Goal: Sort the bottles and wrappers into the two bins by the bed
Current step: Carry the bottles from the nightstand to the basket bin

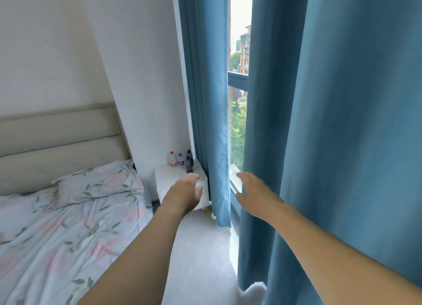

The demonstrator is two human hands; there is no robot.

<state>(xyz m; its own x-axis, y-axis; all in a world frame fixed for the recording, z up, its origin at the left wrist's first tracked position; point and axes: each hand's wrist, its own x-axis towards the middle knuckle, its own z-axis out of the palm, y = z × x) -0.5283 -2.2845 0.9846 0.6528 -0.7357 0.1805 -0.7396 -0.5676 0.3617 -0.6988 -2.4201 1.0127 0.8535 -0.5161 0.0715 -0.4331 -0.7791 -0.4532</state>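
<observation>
No lettering can be read anywhere. The red-capped bottle (173,159) and the blue-capped bottle (180,160) on the white nightstand (170,175) carry a red and a blue label, but any print on them is too small and blurred to make out.

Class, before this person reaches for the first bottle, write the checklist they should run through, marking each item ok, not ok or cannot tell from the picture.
1. Left hand free to grasp: ok, it holds nothing.
2. Right hand free: ok, fingers spread, empty.
3. Bottles upright on the white nightstand: ok, four stand near the wall.
4. Two bins located: not ok, none in view.
5. Wrappers located: cannot tell, none plainly visible.
6. Blue curtain away from the bottles: not ok, it hangs right beside them.
</observation>
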